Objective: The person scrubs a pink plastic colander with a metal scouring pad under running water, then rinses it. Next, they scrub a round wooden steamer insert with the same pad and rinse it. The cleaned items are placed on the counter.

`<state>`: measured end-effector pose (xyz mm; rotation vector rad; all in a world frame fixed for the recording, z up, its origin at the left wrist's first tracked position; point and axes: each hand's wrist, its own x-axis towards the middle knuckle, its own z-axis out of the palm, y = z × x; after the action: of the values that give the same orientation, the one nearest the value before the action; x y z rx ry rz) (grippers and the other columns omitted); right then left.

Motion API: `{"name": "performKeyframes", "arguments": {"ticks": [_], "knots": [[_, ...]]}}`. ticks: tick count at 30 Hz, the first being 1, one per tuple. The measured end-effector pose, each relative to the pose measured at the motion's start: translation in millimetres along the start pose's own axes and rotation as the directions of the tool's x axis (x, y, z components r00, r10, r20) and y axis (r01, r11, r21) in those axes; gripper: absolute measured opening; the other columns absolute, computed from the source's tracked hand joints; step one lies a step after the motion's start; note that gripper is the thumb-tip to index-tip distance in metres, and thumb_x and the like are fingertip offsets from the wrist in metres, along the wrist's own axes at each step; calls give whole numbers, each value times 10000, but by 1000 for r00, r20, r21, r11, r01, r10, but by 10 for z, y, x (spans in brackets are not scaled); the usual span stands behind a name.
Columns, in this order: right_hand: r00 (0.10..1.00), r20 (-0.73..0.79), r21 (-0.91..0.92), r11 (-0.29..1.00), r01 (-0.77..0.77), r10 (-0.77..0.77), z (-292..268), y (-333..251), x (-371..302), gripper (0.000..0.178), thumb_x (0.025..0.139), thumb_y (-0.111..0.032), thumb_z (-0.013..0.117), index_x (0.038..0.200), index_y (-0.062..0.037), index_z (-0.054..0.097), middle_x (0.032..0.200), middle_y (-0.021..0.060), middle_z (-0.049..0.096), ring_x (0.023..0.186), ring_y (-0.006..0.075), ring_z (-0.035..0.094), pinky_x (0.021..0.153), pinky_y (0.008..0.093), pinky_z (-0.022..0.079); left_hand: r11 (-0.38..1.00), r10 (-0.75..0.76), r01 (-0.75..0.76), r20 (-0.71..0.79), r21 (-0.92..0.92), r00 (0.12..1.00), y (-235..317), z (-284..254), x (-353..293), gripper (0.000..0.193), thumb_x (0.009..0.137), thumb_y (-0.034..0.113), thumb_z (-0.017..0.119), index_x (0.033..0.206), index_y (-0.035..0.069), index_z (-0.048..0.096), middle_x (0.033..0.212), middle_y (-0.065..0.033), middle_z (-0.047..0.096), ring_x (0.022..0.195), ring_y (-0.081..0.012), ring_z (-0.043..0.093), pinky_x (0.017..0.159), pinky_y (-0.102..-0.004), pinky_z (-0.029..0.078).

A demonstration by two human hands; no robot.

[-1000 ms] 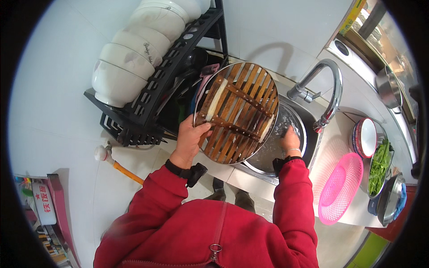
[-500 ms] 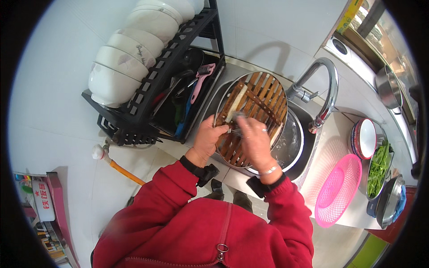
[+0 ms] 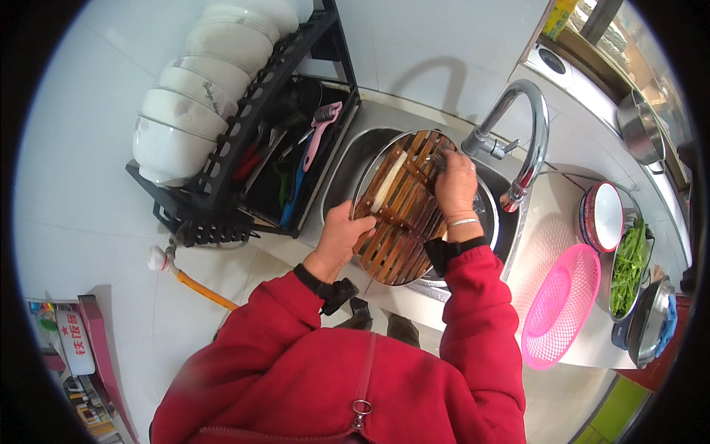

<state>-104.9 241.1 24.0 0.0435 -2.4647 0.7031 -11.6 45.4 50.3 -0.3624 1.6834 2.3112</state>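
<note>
A round slatted bamboo steamer rack (image 3: pixel 392 244) with a thin metal rim is tilted over the sink (image 3: pixel 336 174). My left hand (image 3: pixel 339 237) grips its left edge, thumb on top of the slats. My right hand (image 3: pixel 456 189) is closed over the rack's upper right part, pressing a greyish scrubber, seemingly steel wool (image 3: pixel 441 158), against the slats. Most of the scrubber is hidden under the fingers. Beneath the rack, a metal basin (image 3: pixel 488 214) shows only at its right side.
A chrome faucet (image 3: pixel 538 118) arches behind the sink. On the left stands a black dish rack (image 3: pixel 211 196) with white bowls (image 3: pixel 177 140). To the right are a pink mesh basket (image 3: pixel 562 307), stacked bowls (image 3: pixel 606 214) and leafy greens (image 3: pixel 629 266).
My right hand has moved up and away from the rack's middle to its upper right, scrubber with it. The rack has shifted slightly, and my left hand keeps its grip.
</note>
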Motion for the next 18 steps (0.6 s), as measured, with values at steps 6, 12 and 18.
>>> {"name": "performKeyframes", "arguments": {"ticks": [6, 12, 18], "knots": [[941, 102, 253, 923, 290, -323, 63, 51, 91, 420, 636, 37, 571, 1044, -58, 551, 952, 158, 568, 936, 334, 528, 824, 425, 442, 998, 15, -19, 62, 64, 998, 106, -78, 11, 268, 804, -30, 547, 1071, -10, 563, 910, -63, 624, 723, -95, 566, 632, -218, 486], [996, 11, 95, 992, -86, 85, 6, -151, 234, 323, 685, 24, 527, 992, -52, 595, 900, 162, 598, 876, 344, 552, 778, 421, 455, 999, -15, 9, 110, 51, 994, 133, -87, -2, 269, 803, -26, 555, 1071, -7, 563, 904, -56, 622, 739, -95, 582, 643, -218, 497], [983, -5, 217, 960, 178, -181, 49, -122, 278, 335, 683, 6, 560, 1012, -54, 581, 922, 163, 597, 888, 357, 555, 793, 428, 453, 998, 15, -21, 97, 60, 995, 136, -102, -29, 280, 799, -33, 549, 1079, -25, 561, 911, -76, 628, 709, -95, 585, 646, -221, 504]]}}
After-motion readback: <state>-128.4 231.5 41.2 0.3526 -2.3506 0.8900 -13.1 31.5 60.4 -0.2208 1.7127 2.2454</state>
